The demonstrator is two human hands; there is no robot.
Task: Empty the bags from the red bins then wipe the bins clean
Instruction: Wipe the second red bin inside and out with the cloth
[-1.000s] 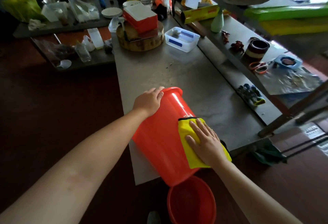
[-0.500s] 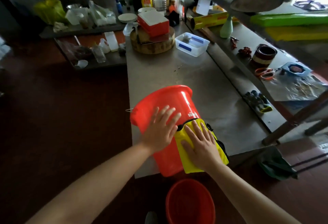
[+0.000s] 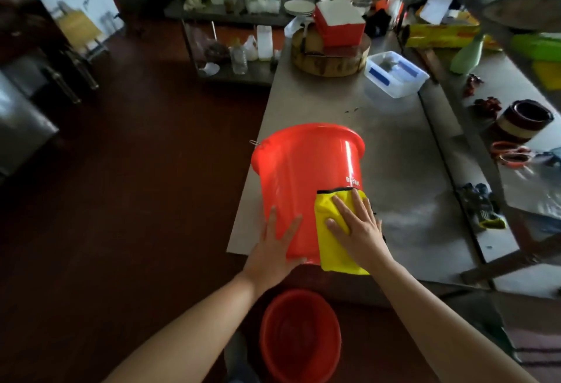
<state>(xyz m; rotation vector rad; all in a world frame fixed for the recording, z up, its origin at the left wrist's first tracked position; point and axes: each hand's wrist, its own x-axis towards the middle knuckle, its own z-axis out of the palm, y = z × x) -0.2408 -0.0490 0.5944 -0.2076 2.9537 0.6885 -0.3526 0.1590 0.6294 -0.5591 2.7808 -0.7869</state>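
Left hand (image 3: 274, 256) is now lying flat, fingers straight and spread, against the lower wall of the red bin (image 3: 297, 176). 1 second ago it was capping the rim, so it has slid down toward the base. The bin has also turned: the printed side is now facing right, and a fresh band of wall is coming under the cloth. Judging from this, the wipe of the outside is working its way around and is not finished.

The bin is sitting tipped at the near left corner of the table (image 3: 394, 145), base toward the person and mouth facing away, so its inside is hidden. No bag is showing at the rim.

Yellow cloth (image 3: 331, 249) is draping over the bin's right side. Right hand (image 3: 358, 227) is pressing it flat, fingers extended, gripping nothing.

The 2nd red bin (image 3: 300, 334) is standing on the floor below the near edge, looking empty, though it is dim.

Clear tub (image 3: 394, 74), toward the far right edge, is holding small items I cannot identify.
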